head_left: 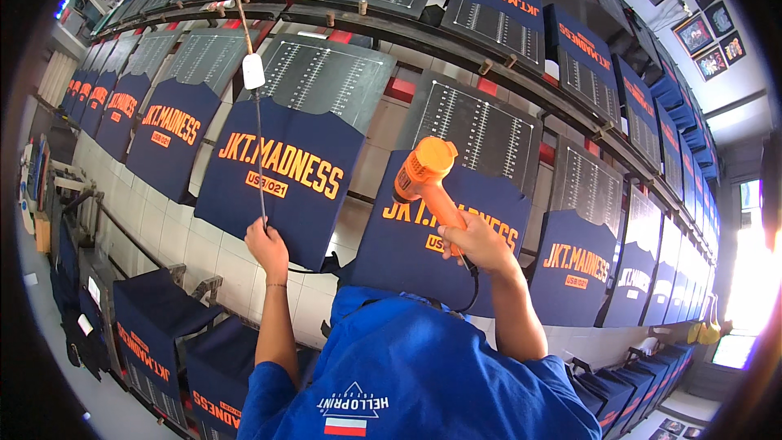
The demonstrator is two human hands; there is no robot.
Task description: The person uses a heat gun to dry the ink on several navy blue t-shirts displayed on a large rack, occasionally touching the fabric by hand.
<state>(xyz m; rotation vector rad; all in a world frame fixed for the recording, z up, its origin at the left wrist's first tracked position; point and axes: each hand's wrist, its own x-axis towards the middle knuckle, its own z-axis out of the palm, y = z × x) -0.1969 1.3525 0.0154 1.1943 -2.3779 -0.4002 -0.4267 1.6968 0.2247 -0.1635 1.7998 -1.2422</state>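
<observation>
Shows long rows of slanted grey boards (322, 73) with white scale marks, sweeping from 9 o'clock through 12 to 3. Wears a bright blue shirt (407, 371) at 6 o'clock, with both forearms reaching upward. Near the centre, toward 4 o'clock, includes a navy fabric panel (487, 195) with orange lettering, draped over a board; toward 9 o'clock, includes a matching left-side panel (236, 195). Near the centre, toward 1 o'clock, holds an orange heat gun (429, 183) in front of the first panel, with a dark nozzle facing 8 o'clock. At 4 o'clock, wraps the right hand (481, 243) around the heat gun's handle, with fingers curled closed. At 8 o'clock, curls the left hand (267, 246) closed on a thin cord (259, 138), near the left-side panel's lower edge. Between 10 and 11 o'clock, carries a small white fitting (254, 71) on that cord.
</observation>
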